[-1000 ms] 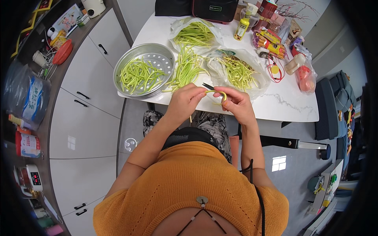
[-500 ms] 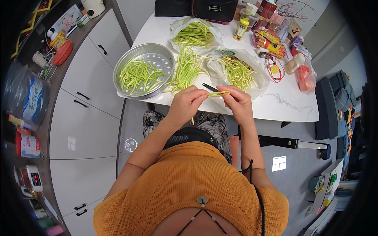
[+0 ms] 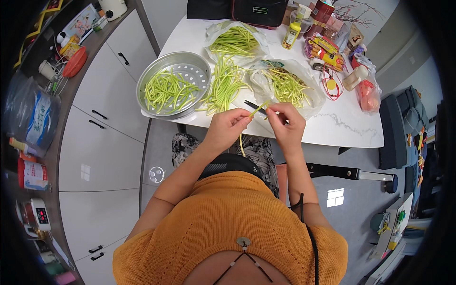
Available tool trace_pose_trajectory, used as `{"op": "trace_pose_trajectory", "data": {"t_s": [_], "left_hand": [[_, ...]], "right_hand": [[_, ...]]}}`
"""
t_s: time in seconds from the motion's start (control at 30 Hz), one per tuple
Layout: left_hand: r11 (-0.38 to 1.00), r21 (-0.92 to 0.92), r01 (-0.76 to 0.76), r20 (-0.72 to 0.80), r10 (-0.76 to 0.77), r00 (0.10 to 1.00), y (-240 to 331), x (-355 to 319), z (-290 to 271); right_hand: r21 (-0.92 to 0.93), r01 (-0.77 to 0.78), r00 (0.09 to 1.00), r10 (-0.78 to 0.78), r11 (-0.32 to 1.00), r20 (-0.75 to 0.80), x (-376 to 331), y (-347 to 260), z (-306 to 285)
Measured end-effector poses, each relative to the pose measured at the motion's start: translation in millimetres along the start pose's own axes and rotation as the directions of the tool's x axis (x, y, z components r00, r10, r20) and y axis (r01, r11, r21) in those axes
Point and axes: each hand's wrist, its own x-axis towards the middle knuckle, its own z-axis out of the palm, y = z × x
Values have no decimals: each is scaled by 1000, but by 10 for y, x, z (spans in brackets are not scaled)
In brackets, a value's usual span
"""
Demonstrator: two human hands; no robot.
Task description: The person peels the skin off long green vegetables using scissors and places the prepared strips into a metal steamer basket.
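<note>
My left hand pinches a green garlic scape just past the table's front edge, and its pale lower end hangs below that hand. Close to the scape's upper end, the thumb and forefinger of my right hand are closed against it. A dark, pointed blade lies on the table behind my hands, its other end hidden by them. Left of my hands, a round metal strainer pan contains short cut scapes. Between pan and bags lies a loose pile of long scapes.
A plastic bag of scapes sits at the back of the white table; another bag with yellowish trimmings is nearer right. A yellow bottle, packaged food and a red cord stand or lie along the right side.
The scape between my hands has turned from nearly level to slanting up and right. My right fingers have shifted slightly along it, and its hanging end has swung right.
</note>
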Motion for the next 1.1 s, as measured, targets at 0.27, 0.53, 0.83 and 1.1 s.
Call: {"op": "trace_pose_trajectory", "data": {"t_s": [0.27, 0.53, 0.83, 1.1], "left_hand": [[992, -115, -47, -170, 27, 985, -55, 98, -122], [936, -310, -165, -446, 10, 895, -125, 224, -360], [892, -398, -213, -480, -4, 878, -136, 232, -409], [920, -376, -108, -360, -37, 932, -119, 202, -258]], "right_hand": [[-68, 17, 972, 0, 998, 236, 31, -81, -25], [-197, -213, 745, 290, 957, 601, 110, 129, -305], [-305, -235, 952, 281, 923, 118, 330, 362, -484], [-294, 32, 999, -18, 955, 50, 280, 168, -288]]}}
